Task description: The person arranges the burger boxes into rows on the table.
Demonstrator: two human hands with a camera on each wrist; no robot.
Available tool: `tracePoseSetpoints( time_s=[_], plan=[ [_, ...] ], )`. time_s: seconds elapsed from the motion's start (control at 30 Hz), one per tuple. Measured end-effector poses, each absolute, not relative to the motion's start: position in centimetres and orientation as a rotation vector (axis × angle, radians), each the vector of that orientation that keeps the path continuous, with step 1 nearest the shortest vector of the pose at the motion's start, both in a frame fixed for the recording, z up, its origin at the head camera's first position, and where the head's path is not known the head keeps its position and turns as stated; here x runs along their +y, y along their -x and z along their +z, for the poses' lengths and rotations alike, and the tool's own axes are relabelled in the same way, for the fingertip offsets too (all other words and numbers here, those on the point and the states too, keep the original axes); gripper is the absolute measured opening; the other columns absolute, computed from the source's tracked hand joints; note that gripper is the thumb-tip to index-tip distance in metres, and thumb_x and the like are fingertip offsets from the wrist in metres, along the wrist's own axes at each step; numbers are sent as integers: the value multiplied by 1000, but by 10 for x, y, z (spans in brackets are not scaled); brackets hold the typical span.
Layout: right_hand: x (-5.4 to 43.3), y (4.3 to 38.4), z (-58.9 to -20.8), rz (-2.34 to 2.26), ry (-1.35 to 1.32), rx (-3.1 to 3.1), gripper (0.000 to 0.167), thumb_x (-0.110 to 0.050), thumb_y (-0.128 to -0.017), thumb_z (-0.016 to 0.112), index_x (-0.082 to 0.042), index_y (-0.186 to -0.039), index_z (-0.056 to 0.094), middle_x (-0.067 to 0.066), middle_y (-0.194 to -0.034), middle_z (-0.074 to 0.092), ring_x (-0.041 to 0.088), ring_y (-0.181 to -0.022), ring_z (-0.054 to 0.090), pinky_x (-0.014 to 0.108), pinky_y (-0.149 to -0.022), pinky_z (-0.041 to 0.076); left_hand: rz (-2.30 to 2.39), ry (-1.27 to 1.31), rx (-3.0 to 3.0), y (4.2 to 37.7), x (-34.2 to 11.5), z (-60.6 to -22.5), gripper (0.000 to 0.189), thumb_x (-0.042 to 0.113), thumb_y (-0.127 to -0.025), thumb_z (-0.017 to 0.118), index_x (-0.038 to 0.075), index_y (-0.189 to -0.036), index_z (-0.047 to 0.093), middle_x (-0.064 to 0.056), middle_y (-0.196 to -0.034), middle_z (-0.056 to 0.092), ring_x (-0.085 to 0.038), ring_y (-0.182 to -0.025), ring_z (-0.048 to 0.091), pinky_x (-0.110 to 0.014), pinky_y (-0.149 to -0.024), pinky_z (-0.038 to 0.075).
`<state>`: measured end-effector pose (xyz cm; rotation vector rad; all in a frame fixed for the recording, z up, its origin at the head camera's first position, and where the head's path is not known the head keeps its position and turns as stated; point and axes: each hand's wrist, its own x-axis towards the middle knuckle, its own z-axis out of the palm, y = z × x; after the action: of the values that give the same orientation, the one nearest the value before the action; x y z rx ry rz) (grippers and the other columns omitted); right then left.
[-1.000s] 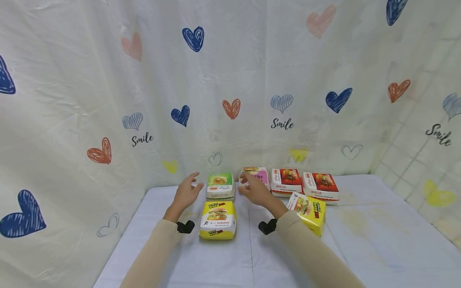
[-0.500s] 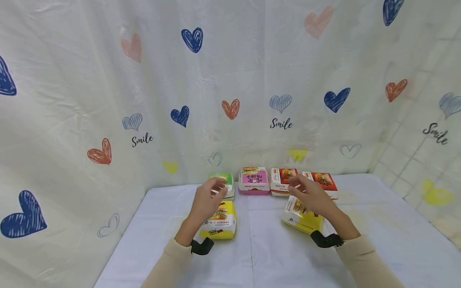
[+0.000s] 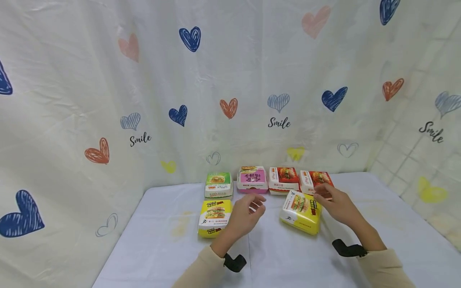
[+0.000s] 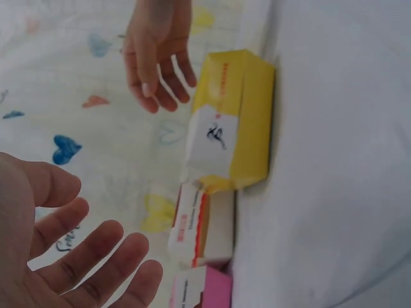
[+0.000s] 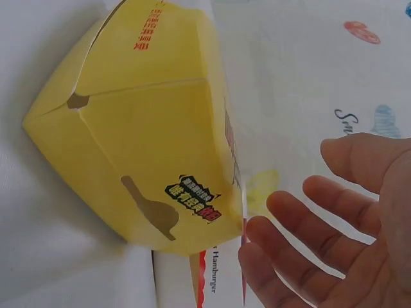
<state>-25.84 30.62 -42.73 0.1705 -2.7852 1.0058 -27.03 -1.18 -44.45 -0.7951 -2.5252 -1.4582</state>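
A yellow and white burger box (image 3: pixel 301 212) lies at an angle on the table. My right hand (image 3: pixel 340 206) hovers at its right side with loosely bent fingers and grips nothing. In the right wrist view the fingers (image 5: pixel 321 237) come close to the yellow box (image 5: pixel 148 147); whether they touch it I cannot tell. My left hand (image 3: pixel 243 218) hangs between that box and a second yellow burger box (image 3: pixel 213 224), partly covering the second one. Nothing is in the left hand; its fingers (image 4: pixel 106 256) are spread and relaxed in the left wrist view.
Along the back stand a green burger box (image 3: pixel 218 185), a pink one (image 3: pixel 252 180) and two red ones, the nearer-left red box (image 3: pixel 283 181) and the far-right red box (image 3: pixel 309 182), partly hidden by my right hand. Behind them hangs a heart-printed curtain (image 3: pixel 201 80). A white cloth (image 3: pixel 162 248) covers the table.
Both hands have moved rightward: the left from beside the green box, the right past the angled yellow box to its right side. That yellow box has turned somewhat since a second ago.
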Motion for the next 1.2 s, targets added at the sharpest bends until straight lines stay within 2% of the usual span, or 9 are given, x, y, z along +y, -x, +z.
tracePoseSetpoints(
  time_s=[0.13, 0.37, 0.53, 0.67, 0.97, 1.2],
  plan=[
    [313, 258, -432, 998, -190, -2779, 40, -29, -105, 57, 1, -131, 55, 25, -127, 64, 45, -115, 62, 52, -84, 58, -1468, 781, -2596, 271, 9, -460, 22, 24, -100, 64, 15, -120, 68, 4, -107, 68, -3, -92, 61, -18, -80, 53],
    [318, 261, -438, 1004, -175, -2819, 42, -29, -105, 58, 2, -133, 55, 26, -129, 62, 46, -116, 60, 52, -82, 58, -1499, 611, -2734, 273, 38, -478, 25, 29, -96, 71, 27, -121, 66, 7, -110, 64, 1, -87, 57, -19, -74, 51],
    [319, 263, -441, 1024, -153, -2852, 46, -29, -104, 59, 4, -135, 54, 28, -132, 59, 43, -116, 58, 47, -79, 57, -1513, 505, -2771, 272, 51, -482, 33, 29, -94, 73, 28, -126, 64, 7, -111, 62, -1, -82, 56, -21, -68, 49],
    [319, 265, -445, 1026, -168, -2860, 44, -25, -102, 61, 5, -134, 54, 30, -132, 59, 44, -114, 59, 47, -79, 58, -1483, 474, -2811, 271, 57, -485, 37, 31, -94, 72, 28, -130, 63, 6, -113, 63, -2, -80, 54, -22, -67, 48],
    [313, 267, -450, 1010, -186, -2902, 40, -26, -101, 63, 2, -129, 58, 26, -129, 63, 41, -111, 61, 53, -87, 56, -1455, 467, -2846, 271, 60, -491, 42, 35, -95, 72, 23, -133, 61, 9, -106, 63, -3, -79, 54, -22, -66, 48],
    [306, 267, -450, 1012, -191, -2919, 40, -27, -101, 64, 1, -129, 58, 24, -128, 64, 39, -110, 60, 51, -86, 56, -1439, 441, -2874, 272, 55, -492, 41, 40, -94, 73, 27, -130, 60, 11, -104, 64, -3, -79, 56, -23, -66, 49]
  ],
)
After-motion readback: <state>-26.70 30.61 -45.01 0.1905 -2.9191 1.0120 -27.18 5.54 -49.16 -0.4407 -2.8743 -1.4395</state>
